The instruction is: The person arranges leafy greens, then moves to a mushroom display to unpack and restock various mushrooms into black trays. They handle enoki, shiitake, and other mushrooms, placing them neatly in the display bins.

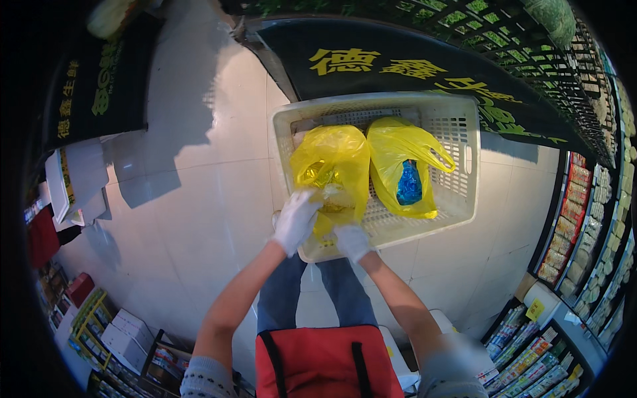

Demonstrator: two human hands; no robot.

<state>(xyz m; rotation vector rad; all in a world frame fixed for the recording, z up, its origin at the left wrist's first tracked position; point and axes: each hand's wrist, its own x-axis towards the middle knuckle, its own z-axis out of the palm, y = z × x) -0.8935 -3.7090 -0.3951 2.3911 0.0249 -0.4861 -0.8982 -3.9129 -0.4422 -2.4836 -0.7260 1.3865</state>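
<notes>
My left hand (297, 219), in a white glove, is at the near left side of a yellow plastic bag (343, 144). Its blurred fingertips touch the bag, but their grip is unclear. Also gloved, my right hand (353, 242) pinches the bag's near edge. Shiny yellow packaging (316, 174) and a pale, see-through item (334, 195) show in the bag's opening. A second yellow plastic bag (393, 144) lies to the right, with a shiny blue package (409, 184) in its mouth. Both bags rest inside a white plastic crate (473, 199).
Beyond the crate hangs a black banner (298, 45) with yellow writing, below a dark lattice rack (477, 25). Shelves of packaged goods (567, 219) line the right. Behind on the left are white cartons (127, 341). Pale floor tiles (199, 214) surround the crate.
</notes>
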